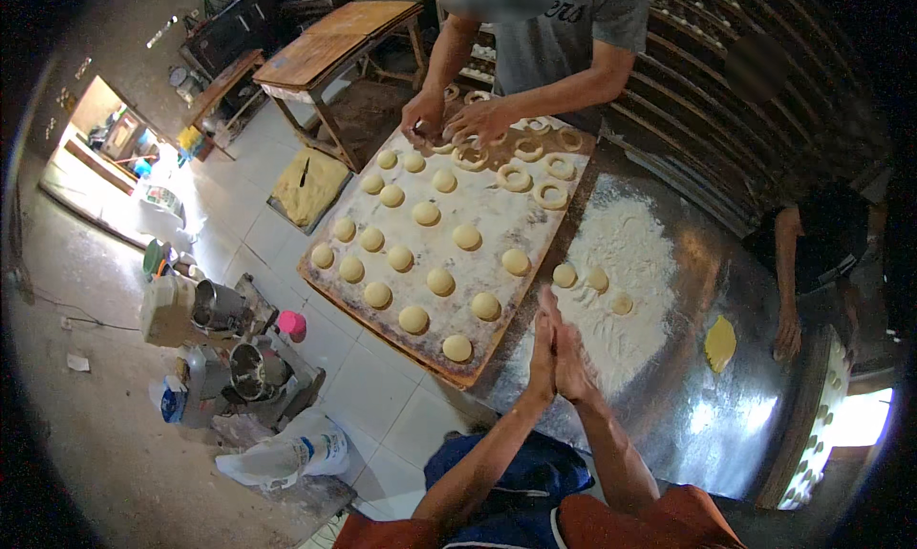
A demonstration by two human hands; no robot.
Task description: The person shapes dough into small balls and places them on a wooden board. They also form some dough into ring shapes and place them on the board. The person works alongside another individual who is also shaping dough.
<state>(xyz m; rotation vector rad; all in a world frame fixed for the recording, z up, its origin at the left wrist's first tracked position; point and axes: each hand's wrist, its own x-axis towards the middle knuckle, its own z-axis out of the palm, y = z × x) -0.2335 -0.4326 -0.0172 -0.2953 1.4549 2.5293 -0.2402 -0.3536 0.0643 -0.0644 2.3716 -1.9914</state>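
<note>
My left hand (543,353) and my right hand (572,355) are raised palm to palm over the near edge of the metal table. Their fingers are stretched out straight and point away from me. Whether anything lies between the palms is hidden. Just beyond my fingertips, two dough balls (565,276) (597,279) and a flatter, floured dough piece (622,303) rest on a spread of white flour (621,234). To the left, a floured wooden board (382,210) carries rows of round dough balls (440,281), with dough rings (514,177) at its far end.
Across the board, a co-worker's hands (458,121) handle dough rings. Another person's hand (787,339) rests at the table's right, near a flat yellow dough piece (720,344). A tray of dough (308,188) stands left of the board. Metal pots (256,369) sit on the left.
</note>
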